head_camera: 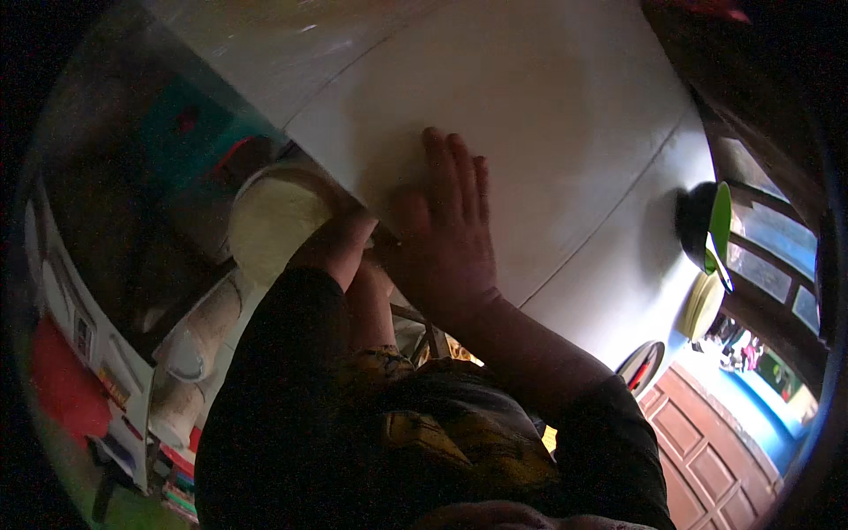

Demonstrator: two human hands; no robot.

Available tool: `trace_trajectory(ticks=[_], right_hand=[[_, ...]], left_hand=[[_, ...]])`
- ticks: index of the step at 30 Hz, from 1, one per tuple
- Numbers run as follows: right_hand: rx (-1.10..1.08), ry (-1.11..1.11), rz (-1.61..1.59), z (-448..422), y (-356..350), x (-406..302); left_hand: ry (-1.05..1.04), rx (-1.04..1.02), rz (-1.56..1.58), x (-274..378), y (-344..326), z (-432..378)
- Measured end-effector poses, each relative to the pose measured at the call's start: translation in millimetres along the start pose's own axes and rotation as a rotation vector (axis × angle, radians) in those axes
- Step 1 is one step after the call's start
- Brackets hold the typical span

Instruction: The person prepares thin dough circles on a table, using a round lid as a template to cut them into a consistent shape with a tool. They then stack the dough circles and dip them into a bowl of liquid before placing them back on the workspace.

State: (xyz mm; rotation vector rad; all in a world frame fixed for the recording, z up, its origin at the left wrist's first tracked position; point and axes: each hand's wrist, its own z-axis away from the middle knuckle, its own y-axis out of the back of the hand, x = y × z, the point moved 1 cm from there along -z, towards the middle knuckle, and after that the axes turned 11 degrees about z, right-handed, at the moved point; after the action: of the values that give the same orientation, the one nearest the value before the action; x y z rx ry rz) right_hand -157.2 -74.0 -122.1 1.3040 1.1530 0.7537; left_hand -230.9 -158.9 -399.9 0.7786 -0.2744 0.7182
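Observation:
My right hand (450,232) lies palm down on the pale tiled tabletop (543,132), its fingers extended and nothing visible in it. At the table's near left edge, my left hand (341,202) is in deep shadow; its fingers cannot be made out, nor whether it holds anything. Just beside it, below the edge, is a round pale yellowish container (275,222), perhaps a basin or a bucket. A faint darker patch, shadow or moisture, surrounds my right hand on the surface.
Along the right side stand a dark bowl with a green rim (721,218) and a spoon, pale yellow stacked dishes (703,306), and a round dish (641,366) with a red item. Sacks (202,331) and a red object (66,381) are at lower left. A brown panelled door (695,437) is at lower right.

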Motion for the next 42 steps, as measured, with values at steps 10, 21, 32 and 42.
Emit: trace_trajectory(ticks=[10,21,32,42], right_hand=[[0.13,0.087,0.105,7.0,2.6,-3.6],[0.163,0.079,0.188,10.3,5.8,-1.0],[0.104,0.051,0.21,13.2,1.9,1.1],[0.21,0.183,0.207,7.8,4.6,-2.0]], left_hand=[[-0.022,0.067,0.182,15.3,41.6,106.1],[-0.111,1.12,0.249,12.5,-54.4,402.4],[-0.006,1.074,0.245,28.5,-114.9,443.5],[-0.349,0.96,0.992,-4.7,-143.8,420.7]])
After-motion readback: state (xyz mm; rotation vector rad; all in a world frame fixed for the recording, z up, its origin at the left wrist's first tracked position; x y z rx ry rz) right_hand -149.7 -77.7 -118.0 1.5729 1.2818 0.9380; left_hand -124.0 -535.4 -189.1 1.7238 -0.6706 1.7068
